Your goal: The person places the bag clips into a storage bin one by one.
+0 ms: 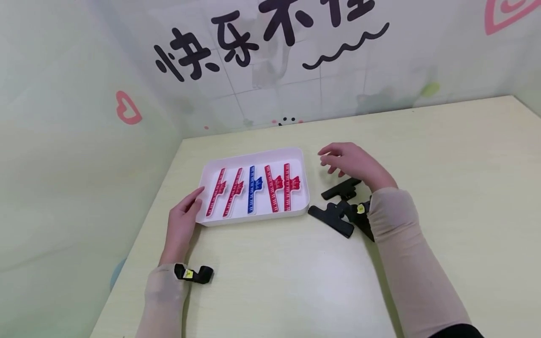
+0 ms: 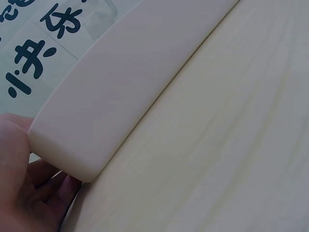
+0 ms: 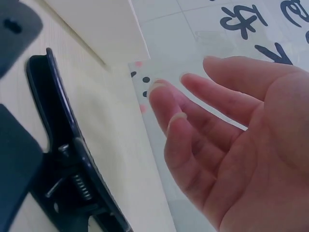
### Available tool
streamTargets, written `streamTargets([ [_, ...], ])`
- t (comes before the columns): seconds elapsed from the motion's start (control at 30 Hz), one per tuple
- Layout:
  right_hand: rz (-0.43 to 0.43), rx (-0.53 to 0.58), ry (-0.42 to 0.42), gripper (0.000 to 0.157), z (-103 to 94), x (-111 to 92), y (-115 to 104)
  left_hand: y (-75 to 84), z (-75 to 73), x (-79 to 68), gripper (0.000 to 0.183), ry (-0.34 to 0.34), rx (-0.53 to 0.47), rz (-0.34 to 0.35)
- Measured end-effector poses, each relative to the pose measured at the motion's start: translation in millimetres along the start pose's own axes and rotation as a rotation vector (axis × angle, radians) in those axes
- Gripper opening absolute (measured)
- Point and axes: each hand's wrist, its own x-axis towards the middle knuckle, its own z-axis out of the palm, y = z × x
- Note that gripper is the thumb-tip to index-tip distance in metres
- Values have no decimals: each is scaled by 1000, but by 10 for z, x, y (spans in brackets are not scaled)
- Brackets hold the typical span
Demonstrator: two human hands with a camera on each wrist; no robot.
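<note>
A shallow white tray holds a row of ruler-shaped clips: several red ones and a single blue clip. My left hand grips the tray at its left side. In the left wrist view its thumb is at the rim near the corner, and the fingers curl below. To the right of the tray, my right hand hovers with loosely bent fingers and nothing in them. Black bulldog clips lie below that hand, one showing its spring in the right wrist view.
The pale wooden table meets a printed wall at the back. Another wall runs along the left side. Each wrist wears a black camera strap, and the right one overlaps the black clips in the head view.
</note>
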Motion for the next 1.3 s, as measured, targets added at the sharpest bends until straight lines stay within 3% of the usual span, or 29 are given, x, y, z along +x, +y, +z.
streamTargets([
  [0.87,49,17,-42,38,-42,-34,85,11,-24,16,33,-26,-10,-27],
  [1.13,108,22,-48,34,-59,-71,158,11,-26,21,32,-24,-5,-28],
  [1.3,198,46,-83,34,-93,-86,203,10,-29,21,33,-25,-16,-34],
])
